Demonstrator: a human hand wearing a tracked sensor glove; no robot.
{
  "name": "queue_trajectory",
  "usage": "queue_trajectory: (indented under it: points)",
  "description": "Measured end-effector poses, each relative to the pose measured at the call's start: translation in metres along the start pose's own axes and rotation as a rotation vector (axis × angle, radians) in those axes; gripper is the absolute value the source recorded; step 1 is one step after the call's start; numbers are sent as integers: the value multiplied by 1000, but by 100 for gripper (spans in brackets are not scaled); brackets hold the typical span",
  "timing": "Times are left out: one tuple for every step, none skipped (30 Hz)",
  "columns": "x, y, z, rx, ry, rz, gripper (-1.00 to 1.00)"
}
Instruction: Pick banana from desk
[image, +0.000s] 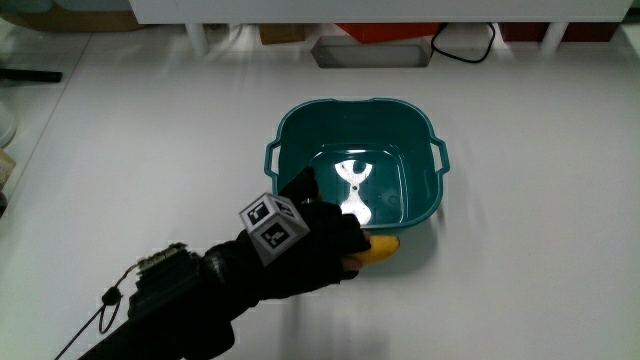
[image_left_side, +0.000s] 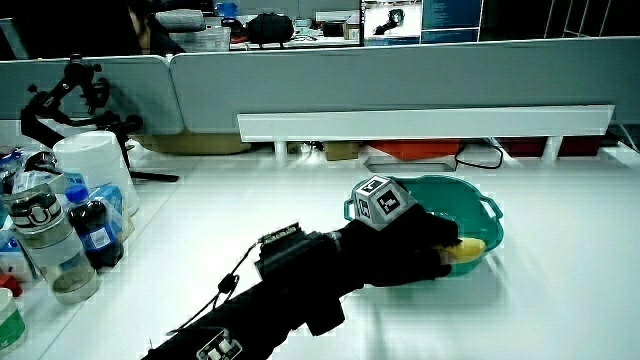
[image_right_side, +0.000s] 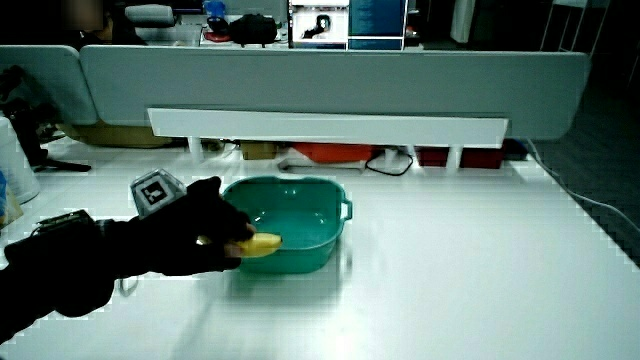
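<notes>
White worktop (image: 520, 240) with a green basin (image: 432, 205): the hand (image: 320, 240) has the banana (image: 380, 247) in its grip.

The hand sits just beside the near wall of the basin, and its fingers (image_right_side: 228, 240) are curled around one end of the banana; the yellow tip sticks out toward the basin in both side views. The banana is outside the basin, close against its wall. I cannot tell if it is already clear of the worktop or is touching it. I judge that the grasp is made, and what is left is to lift the banana away.
</notes>
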Motion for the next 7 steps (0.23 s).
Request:
queue_trajectory:
  points:
    - [-1,3,2,-16,-2,18,100]
    - [-3,6,3,-11,4,18,100]
    - [-8,8,1,-11,-13,30,100]
    - [-7,11,6,2,12,34,100]
    - [-9,14,7,5,12,33,100]
    - [-11,18,7,4,23,41,100]
    - [-16,21,5,-6,7,51,100]
